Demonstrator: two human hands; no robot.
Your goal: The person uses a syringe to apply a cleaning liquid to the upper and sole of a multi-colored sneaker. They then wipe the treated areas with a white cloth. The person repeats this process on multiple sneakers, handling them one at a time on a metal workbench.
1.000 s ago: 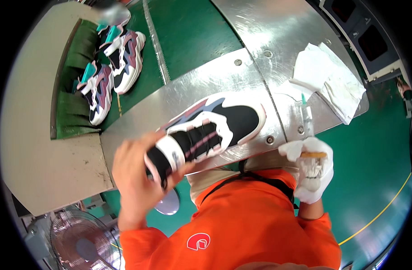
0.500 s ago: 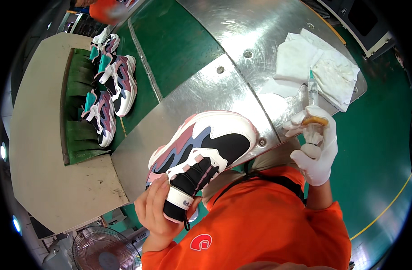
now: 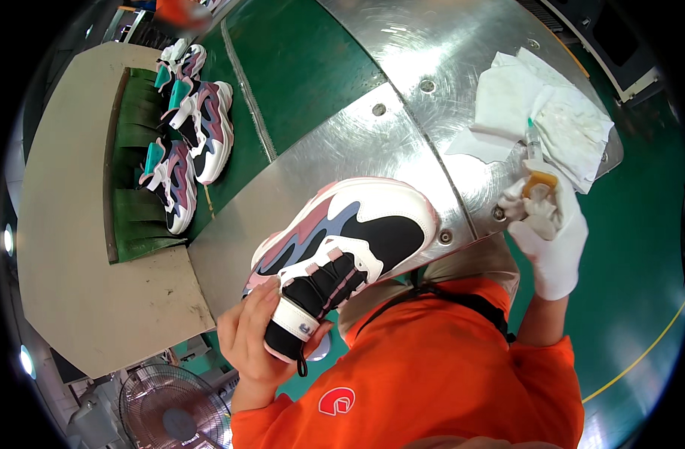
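My bare left hand (image 3: 254,337) grips a sneaker (image 3: 391,232) by its heel and ankle collar. The shoe is white, black, pink and blue, with its toe pointing up and to the right over the metal table edge. A white glove covers my right hand (image 3: 548,236), whose fingers are wrapped round a syringe (image 3: 535,146). The syringe has a green tip, a clear barrel and an amber-coloured flange, and it points away from me. Just beyond it lie white cloths or papers (image 3: 507,97) on the metal.
Several similar sneakers (image 3: 208,135) stand on the green conveyor belt (image 3: 290,67) at the left, beside a beige board (image 3: 66,187) with a green strip flap. The metal tabletop (image 3: 342,153) has bolts. A fan (image 3: 174,415) stands at the lower left.
My right hand with the syringe sits slightly farther right and lower, turned more palm-down. The whole view has shifted a little. My left hand keeps its hold on the sneaker.
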